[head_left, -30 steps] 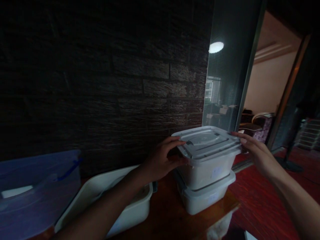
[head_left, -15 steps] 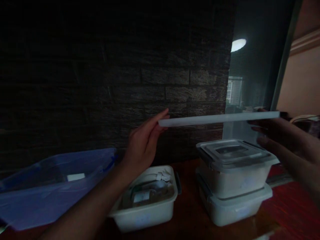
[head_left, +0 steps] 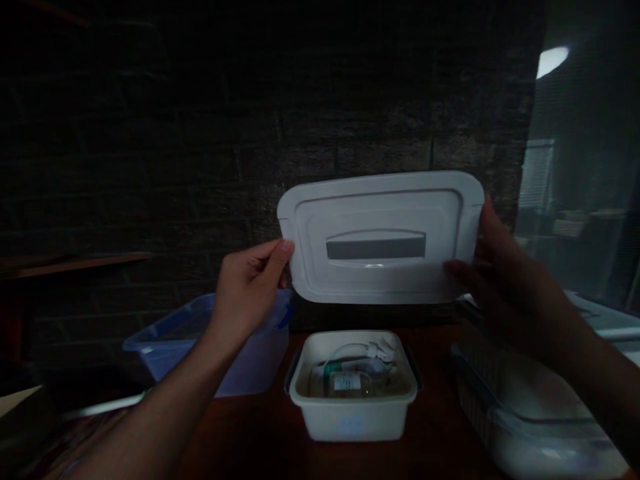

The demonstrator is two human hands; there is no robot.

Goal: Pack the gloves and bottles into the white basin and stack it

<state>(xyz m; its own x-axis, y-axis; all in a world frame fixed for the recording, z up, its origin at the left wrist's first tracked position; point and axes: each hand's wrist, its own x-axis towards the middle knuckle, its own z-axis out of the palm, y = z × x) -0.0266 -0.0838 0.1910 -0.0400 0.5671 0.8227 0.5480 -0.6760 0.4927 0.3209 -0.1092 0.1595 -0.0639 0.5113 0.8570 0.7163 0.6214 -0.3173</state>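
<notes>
A white plastic lid [head_left: 375, 283] with a grey strip in its middle is held up in the air, its broad face turned toward me. My left hand [head_left: 250, 280] pinches its left edge, thumb on the near face. On the right edge, my right hand [head_left: 505, 287] grips it with the thumb in front and the fingers mostly behind. Below the lid stands an uncovered white storage box [head_left: 353, 421] with grey side handles. Inside it lie a clear labelled container [head_left: 347, 383] and a white cable or tube [head_left: 380, 350].
A translucent blue bin [head_left: 250, 363] stands to the left on the wooden table [head_left: 250, 440]. Stacked white boxes with clear lids [head_left: 545, 433] are at the right, partly behind my forearm. Behind everything rises a dark brick wall [head_left: 175, 160], with a glass pane [head_left: 575, 173] at right.
The lid has tilted from edge-on to showing its broad face, staying in both hands. My view has turned left, so the boxes sit further right in it.
</notes>
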